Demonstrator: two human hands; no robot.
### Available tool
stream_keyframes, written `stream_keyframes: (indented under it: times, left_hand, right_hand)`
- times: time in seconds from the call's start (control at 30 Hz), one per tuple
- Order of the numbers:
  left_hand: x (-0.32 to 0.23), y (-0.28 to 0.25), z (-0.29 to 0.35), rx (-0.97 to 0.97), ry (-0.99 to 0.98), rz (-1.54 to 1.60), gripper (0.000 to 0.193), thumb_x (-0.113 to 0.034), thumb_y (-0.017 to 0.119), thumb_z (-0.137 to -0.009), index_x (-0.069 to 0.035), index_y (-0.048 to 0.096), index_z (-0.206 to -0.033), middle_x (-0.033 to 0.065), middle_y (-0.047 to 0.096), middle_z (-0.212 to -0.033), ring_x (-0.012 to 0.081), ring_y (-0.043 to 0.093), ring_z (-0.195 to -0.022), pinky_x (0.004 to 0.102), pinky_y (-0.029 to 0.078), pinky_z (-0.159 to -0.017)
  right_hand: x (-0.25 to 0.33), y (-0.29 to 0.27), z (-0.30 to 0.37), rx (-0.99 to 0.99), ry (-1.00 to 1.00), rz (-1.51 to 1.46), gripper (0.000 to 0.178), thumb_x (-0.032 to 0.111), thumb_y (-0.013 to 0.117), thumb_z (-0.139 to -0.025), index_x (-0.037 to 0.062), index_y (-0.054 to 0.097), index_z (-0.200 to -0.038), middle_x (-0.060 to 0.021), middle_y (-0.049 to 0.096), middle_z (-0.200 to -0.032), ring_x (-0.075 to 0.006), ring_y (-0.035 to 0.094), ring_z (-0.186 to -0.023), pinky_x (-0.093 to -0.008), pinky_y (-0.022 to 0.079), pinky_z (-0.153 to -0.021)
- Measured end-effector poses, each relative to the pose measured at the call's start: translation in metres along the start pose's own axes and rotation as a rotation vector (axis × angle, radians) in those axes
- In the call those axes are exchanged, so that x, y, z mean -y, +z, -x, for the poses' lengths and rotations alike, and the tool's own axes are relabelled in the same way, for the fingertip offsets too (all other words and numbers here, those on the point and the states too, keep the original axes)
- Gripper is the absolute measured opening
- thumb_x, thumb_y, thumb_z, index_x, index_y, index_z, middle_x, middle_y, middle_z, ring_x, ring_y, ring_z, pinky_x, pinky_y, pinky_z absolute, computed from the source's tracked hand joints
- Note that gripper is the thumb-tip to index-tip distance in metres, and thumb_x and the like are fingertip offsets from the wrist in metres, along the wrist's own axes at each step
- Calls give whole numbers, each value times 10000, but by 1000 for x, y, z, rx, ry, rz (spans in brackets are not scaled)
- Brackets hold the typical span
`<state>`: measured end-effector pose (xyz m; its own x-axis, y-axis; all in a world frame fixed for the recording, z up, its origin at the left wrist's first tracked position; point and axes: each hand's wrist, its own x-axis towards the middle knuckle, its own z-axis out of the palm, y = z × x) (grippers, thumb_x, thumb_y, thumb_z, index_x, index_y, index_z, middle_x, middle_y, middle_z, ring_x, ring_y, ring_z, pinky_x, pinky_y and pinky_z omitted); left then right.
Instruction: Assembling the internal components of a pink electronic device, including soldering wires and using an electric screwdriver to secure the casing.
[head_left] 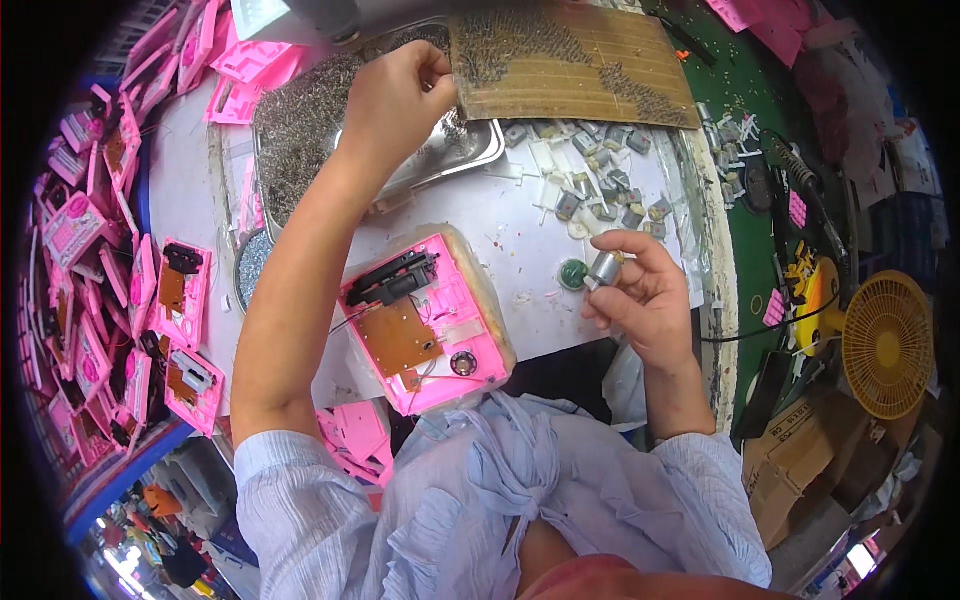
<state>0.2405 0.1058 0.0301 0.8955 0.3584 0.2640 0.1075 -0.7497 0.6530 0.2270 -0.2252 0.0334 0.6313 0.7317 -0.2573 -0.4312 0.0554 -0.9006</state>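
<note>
My right hand (645,295) pinches a small silver motor (605,267) between thumb and fingers, above the white tabletop. Close to it lies a small round green piece (573,275). Reaching across the table, my left hand (395,100) has its fingers closed together over a metal tray (490,146) full of tiny screws, beside a brown board (580,75) strewn with more screws. What its fingertips hold, if anything, is too small to make out. Between my arms sits an open pink plastic casing (470,300) with a brown circuit board (398,338), a black mechanism (395,278) and a round speaker (463,363).
More motors (605,185) and white plastic bits lie in a pile behind my right hand. Pink casings (90,300) are heaped at the left, near a bowl of small metal parts (254,265). A yellow fan (885,345) and a cardboard box (805,460) stand at the right.
</note>
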Motion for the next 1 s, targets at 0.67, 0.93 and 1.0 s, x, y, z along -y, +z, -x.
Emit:
stream_keyframes:
  times: [0.67,0.93,1.0]
  left_hand:
    - [14,27,-16,23,195,-366,169,-175,705,-859,-43,728,-962,153,729,-911,348,702,-833,431,557,-779]
    - [16,25,-6,-9,267,-189,130,-136,695,-864,-15,672,-906,136,687,-841,294,676,-763,383,538,-711]
    - [17,20,-3,21,273,-108,117,-114,691,-870,-4,662,-898,99,670,-795,211,659,-713,327,520,-669]
  right_hand:
    - [-5,1,-3,-25,70,-20,503,-25,734,-895,16,551,-1362,-82,705,-843,-104,667,-737,-205,509,-640]
    - [-5,-5,-3,-19,55,-40,502,-17,737,-895,11,549,-1360,-86,706,-850,-108,666,-737,-211,506,-645]
    - [-5,-4,-3,-32,57,-43,499,-16,736,-897,9,549,-1359,-87,705,-852,-108,665,-736,-211,506,-645]
